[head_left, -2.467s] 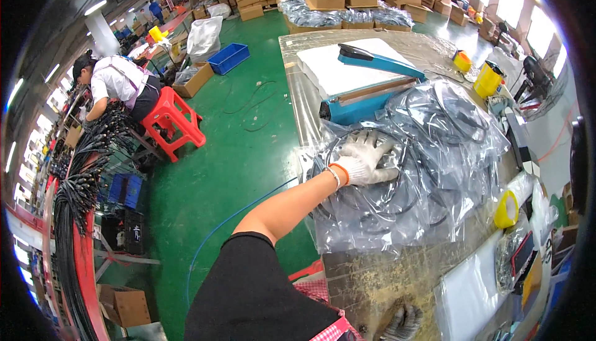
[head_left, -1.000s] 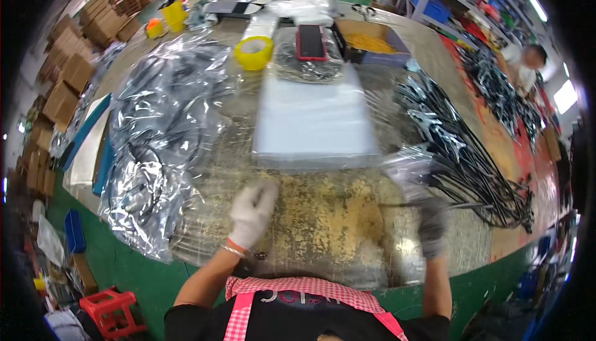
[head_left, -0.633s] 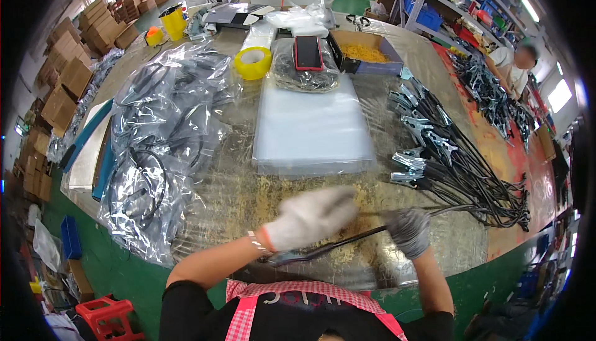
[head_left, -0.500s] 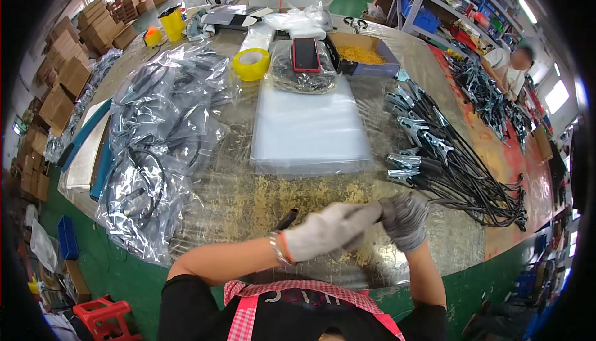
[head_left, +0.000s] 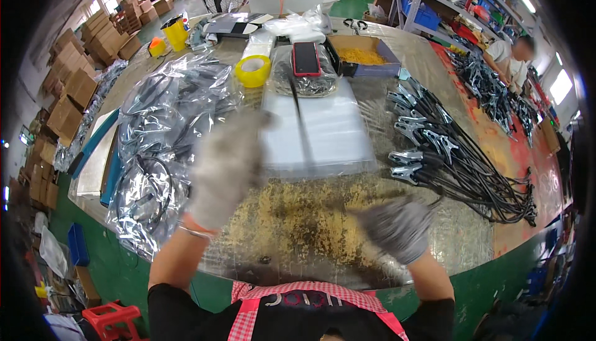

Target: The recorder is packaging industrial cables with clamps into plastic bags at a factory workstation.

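Observation:
My left hand (head_left: 230,164), in a pale glove, is raised between the heap of bagged cables (head_left: 171,111) and the stack of clear plastic bags (head_left: 320,136). Motion smears its fingers. A dark, thin cable-like streak (head_left: 301,117) crosses above the bag stack; which hand holds it, if either, cannot be told. Over the near right part of the table, my right hand (head_left: 400,226), in a grey glove, is blurred too, with something dark at its fingertips. Beyond it lies a bundle of black cables with metal clamps (head_left: 447,155).
At the back stand a tape roll (head_left: 252,71), a phone (head_left: 305,59) on a bagged cable, and a box of yellow bits (head_left: 363,54). A blue-edged metal piece (head_left: 96,161) lies far left. A co-worker (head_left: 512,62) sits at the right beside more clamps (head_left: 490,89).
My hands were together at the near middle around a dark cable. My left hand has swung up and left, away from the right one, which stays near its place. The dark streak has appeared over the bags.

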### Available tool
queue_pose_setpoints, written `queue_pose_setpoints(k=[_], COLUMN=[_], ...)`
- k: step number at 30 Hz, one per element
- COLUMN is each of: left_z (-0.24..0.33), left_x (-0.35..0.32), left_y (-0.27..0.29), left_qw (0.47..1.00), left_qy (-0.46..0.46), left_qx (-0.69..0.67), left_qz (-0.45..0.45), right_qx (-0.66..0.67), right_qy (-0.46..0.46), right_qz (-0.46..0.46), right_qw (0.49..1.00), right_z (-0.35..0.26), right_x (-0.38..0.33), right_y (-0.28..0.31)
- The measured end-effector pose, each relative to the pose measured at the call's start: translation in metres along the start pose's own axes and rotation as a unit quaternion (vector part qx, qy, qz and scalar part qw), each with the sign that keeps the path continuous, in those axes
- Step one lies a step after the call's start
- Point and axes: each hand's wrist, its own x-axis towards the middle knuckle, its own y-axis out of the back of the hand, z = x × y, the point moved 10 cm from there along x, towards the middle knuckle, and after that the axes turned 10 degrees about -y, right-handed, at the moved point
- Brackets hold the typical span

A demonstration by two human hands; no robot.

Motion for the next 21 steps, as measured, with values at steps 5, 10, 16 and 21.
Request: queue_pose_setpoints(k=[5,10,16,21], left_z=[0.064,0.0,0.064,0.076], left_x=[-0.024,-0.038,-0.032,-0.113], left_y=[-0.055,-0.082,-0.049,-0.146], left_qw=[0.954,0.799,0.965,0.93], left_qy=[-0.085,0.292,-0.143,-0.303], left_qx=[-0.276,-0.516,-0.219,-0.087], left_qz=[-0.084,-0.1,0.029,-0.189], right_qx=[0.112,0.098,0.724,0.88], right_qy=[0.081,-0.155,-0.317,-0.274], right_qz=[0.161,0.09,0.143,0.045], right_qw=[0.977,0.979,0.596,0.384], right_z=[-0.028,0.031,0.064,0.048], right_x=[0.032,0.047,0.022,-0.037], right_y=[0.053,-0.001,-0.111,-0.197])
